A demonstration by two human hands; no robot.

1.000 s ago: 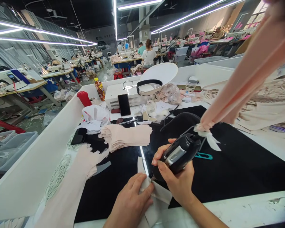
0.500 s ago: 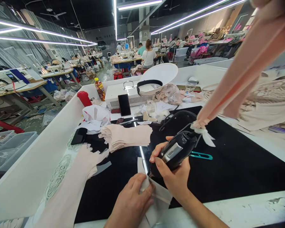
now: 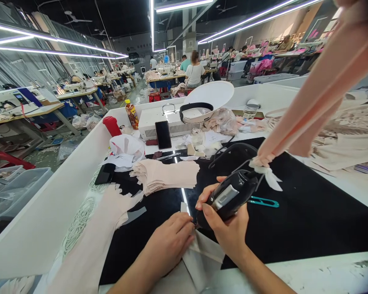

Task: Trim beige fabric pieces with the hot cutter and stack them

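My right hand (image 3: 225, 220) is wrapped round a black corded electric hand tool (image 3: 233, 192) with a silver plate on its side. The tool tilts down to the left, and its working tip is hidden near my left fingers. A peach cloth strip (image 3: 306, 94) is knotted at its upper end, by the cord. My left hand (image 3: 171, 241) lies with curled fingers on a pale fabric piece (image 3: 207, 247), gripping it just left of the tool's tip. Part of that fabric is hidden under the hand. A stack of pale pink fabric pieces (image 3: 168, 174) rests beyond both hands.
A teal thread snipper or cutter (image 3: 263, 201) lies right of the tool on the black mat (image 3: 306, 220). Longer pink fabric (image 3: 92, 237) and cord bundles (image 3: 79, 224) line the left side. Behind stand a phone (image 3: 163, 134), a white metal box (image 3: 151, 122) and a drink bottle (image 3: 131, 113).
My left hand has shifted forward along the fabric and turned, its fingers now closer to the tool's tip. My right hand keeps its hold on the tool. The view has shifted slightly.
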